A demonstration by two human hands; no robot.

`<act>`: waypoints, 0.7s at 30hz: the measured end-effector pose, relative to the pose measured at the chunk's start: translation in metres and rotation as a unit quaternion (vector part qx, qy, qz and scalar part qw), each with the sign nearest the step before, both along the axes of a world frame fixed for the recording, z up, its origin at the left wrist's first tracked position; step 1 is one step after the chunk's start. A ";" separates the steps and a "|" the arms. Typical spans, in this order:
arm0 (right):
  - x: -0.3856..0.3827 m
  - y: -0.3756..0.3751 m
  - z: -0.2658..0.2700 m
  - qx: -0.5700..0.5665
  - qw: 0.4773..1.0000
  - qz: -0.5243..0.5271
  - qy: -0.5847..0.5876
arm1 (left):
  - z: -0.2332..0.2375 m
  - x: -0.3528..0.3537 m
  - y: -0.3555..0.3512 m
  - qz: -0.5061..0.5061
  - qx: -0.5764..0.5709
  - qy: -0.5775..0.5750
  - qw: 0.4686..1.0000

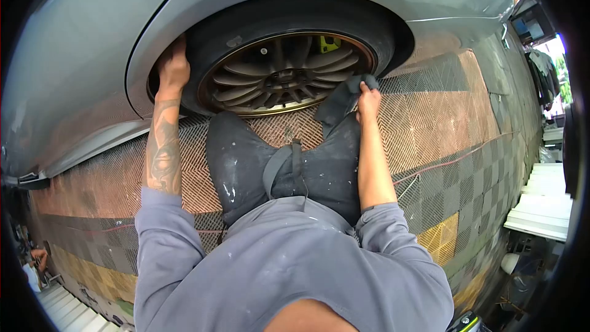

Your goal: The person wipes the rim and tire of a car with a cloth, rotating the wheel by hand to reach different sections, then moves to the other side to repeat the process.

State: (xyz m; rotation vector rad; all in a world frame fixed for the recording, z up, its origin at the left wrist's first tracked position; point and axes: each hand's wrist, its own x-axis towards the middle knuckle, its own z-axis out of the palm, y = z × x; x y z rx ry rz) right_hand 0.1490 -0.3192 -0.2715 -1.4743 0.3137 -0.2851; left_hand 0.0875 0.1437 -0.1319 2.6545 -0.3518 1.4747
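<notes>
A car wheel with a black tyre (212,40) and a bronze multi-spoke rim (286,77) sits in the wheel arch of a silver-grey car, in front of my knees. My left hand (174,69) reaches into the gap at the tyre's left side and grips its tread; the fingertips are hidden in the arch. At the wheel's lower right, my right hand (369,101) is closed on a dark grey cloth (339,106), which hangs down towards my thigh and overlaps the rim's edge. A yellow-green brake caliper (329,43) shows behind the spokes.
The car's body panel (80,43) curves close around the wheel. Ribbed floor tiles (430,110) lie beneath me, with a thin red hose (452,161) across them. White slatted panels (541,200) stand at the right. Part of another person (37,264) shows at the far left.
</notes>
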 end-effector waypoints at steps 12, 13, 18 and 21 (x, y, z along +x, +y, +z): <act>0.003 0.010 0.005 -0.251 0.964 0.072 -0.052 | 0.004 -0.003 -0.004 0.010 0.031 -0.016 0.999; 0.006 0.014 -0.013 -0.194 0.978 0.055 -0.057 | 0.003 -0.004 -0.003 0.008 0.032 -0.018 0.999; 0.002 0.027 0.030 -0.177 0.983 -0.006 -0.043 | 0.000 -0.005 0.001 0.002 0.007 -0.007 1.000; 0.009 0.022 0.029 -0.078 0.988 0.074 -0.113 | -0.002 -0.005 0.001 0.011 0.025 -0.022 0.999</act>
